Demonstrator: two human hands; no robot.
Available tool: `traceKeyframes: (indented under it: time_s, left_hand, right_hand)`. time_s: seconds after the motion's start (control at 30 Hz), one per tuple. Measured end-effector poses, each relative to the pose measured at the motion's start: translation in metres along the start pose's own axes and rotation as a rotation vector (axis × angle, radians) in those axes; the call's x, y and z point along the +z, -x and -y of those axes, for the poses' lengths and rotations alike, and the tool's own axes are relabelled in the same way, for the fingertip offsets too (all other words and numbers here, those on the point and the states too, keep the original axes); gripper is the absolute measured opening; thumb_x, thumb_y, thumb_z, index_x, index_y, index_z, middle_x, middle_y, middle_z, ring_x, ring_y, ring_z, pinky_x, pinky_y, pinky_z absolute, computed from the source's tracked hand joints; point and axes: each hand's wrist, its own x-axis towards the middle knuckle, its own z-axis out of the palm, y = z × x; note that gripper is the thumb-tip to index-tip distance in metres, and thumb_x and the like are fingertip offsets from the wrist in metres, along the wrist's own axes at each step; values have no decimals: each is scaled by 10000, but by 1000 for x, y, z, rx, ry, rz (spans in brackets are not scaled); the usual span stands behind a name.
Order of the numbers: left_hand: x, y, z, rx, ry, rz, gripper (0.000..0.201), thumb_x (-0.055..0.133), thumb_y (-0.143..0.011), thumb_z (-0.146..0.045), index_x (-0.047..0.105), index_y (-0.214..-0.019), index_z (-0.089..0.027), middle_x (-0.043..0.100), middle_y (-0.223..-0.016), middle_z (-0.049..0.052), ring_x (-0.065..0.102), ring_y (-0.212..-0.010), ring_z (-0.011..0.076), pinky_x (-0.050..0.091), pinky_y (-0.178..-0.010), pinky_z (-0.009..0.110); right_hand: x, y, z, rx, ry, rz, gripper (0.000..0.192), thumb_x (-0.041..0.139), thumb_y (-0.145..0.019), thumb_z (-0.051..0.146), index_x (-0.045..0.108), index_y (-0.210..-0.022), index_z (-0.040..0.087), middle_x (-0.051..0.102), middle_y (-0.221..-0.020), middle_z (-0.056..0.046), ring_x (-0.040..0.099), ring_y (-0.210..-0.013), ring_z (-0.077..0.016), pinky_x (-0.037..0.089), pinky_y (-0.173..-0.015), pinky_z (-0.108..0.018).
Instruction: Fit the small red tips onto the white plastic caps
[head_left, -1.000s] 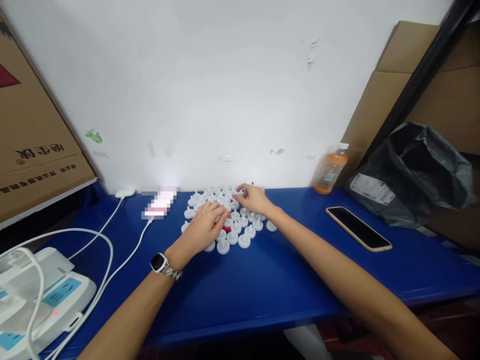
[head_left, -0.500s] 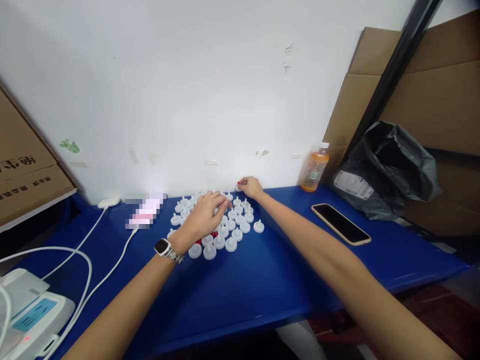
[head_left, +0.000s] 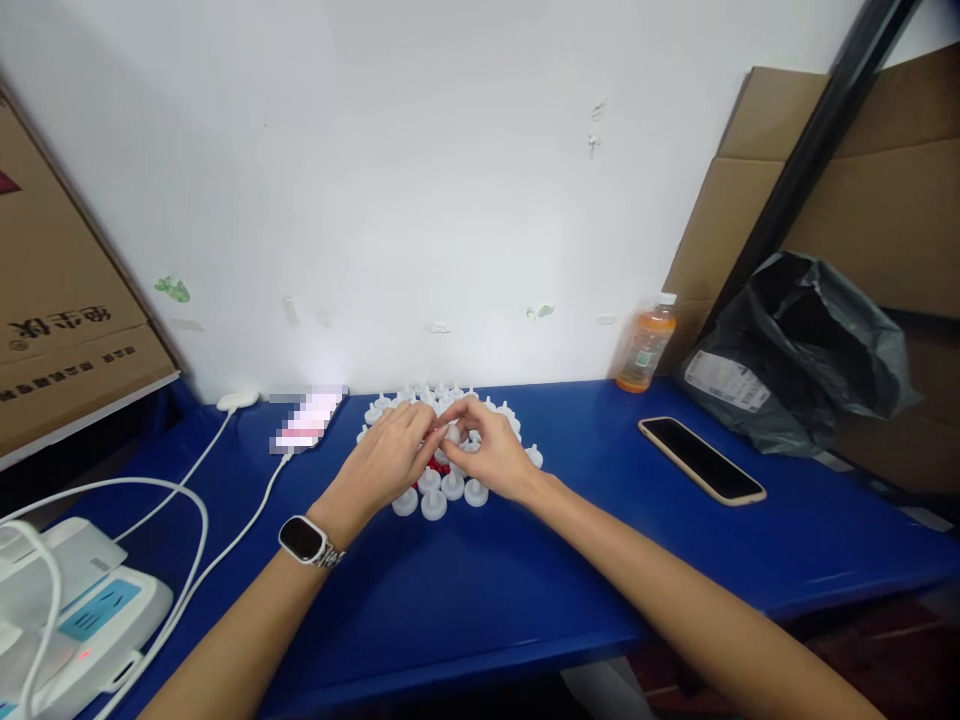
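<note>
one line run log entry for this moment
hands: left and right pinch one white cap together | place: over cap cluster | surface: blue table

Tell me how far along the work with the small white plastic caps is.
Done: many small white plastic caps stand upright, clustered on the blue table. In hand: left hand and right hand meet over one piece. Left: tiny red parts still lie among them.
</note>
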Motion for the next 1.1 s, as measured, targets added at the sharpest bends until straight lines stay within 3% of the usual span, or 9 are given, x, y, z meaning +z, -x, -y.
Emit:
traceKeyframes:
  time_s: [0.17,0.33,0.43,0.5,0.67,0.77,0.87,1.0,1.1]
  left_hand:
    - [10,1,2,19,90,-36,312,282,-1049,-261,512,-846,-203,582,-771,27,524,-716,192,402,-738,345]
    - [13,-4,-11,-267,306,-216,350,302,-1042,-327,450,-748,-210,518,-662,-4,484,-622,160,371,-643,307]
    - [2,-4,-8,-527,478,-383,447,243,-1046,-433,360,-670,-221,412,-589,-24,421,-561,144,338,-570,291]
    - [-5,0,1,-532,515,-322,458,248,-1038,-470,375,-679,-216,428,-613,-22,428,-583,145,346,-584,289]
    - [-9,10,17,-337,244,141,337,417,-987,-461,630,-883,-221,607,-912,38,532,-946,239,392,-870,408]
    - [-8,14,17,-325,158,261,336,444,-971,-498,713,-1009,-298,582,-1063,55,513,-1051,278,374,-922,482]
    - [-9,14,17,-329,160,306,379,418,-978,-522,729,-1081,-330,568,-1073,65,522,-1047,281,386,-919,487]
    - [-10,12,20,-317,247,258,387,429,-981,-493,738,-1003,-260,612,-975,63,553,-980,254,416,-884,420]
    - [-14,13,22,-310,326,241,355,462,-971,-456,720,-894,-226,634,-897,45,574,-869,214,434,-789,351]
  right_hand:
    - [8,1,0,-170,76,-91,221,556,-861,176,542,-1079,211,651,-961,-36,624,-793,-165,525,-759,-308]
    - [11,-5,-6,-367,293,-224,259,497,-905,123,590,-1135,197,667,-1107,-110,629,-1041,-230,508,-915,-376]
    - [-6,-8,-15,-265,370,-332,252,496,-898,132,653,-1081,204,676,-1091,-102,646,-948,-225,518,-857,-373]
    - [-20,-9,-21,-125,368,-392,223,541,-876,173,686,-1043,206,694,-1023,-76,643,-820,-205,522,-801,-356]
    - [-34,-9,-33,251,239,-361,183,663,-798,325,750,-907,207,708,-724,-13,663,-698,-199,513,-697,-307]
    - [-33,-10,-39,257,228,-307,194,649,-798,330,753,-911,212,742,-901,-40,684,-831,-206,513,-768,-310]
    - [-36,-19,-46,213,364,-292,178,650,-797,338,758,-869,216,704,-1053,-72,652,-944,-218,486,-828,-328]
    - [-38,-39,-57,251,495,-90,164,620,-823,314,742,-858,210,697,-783,-20,631,-749,-179,438,-789,-319]
    - [-34,-52,-61,267,592,43,142,603,-826,265,730,-847,203,729,-778,-10,642,-769,-174,382,-854,-332]
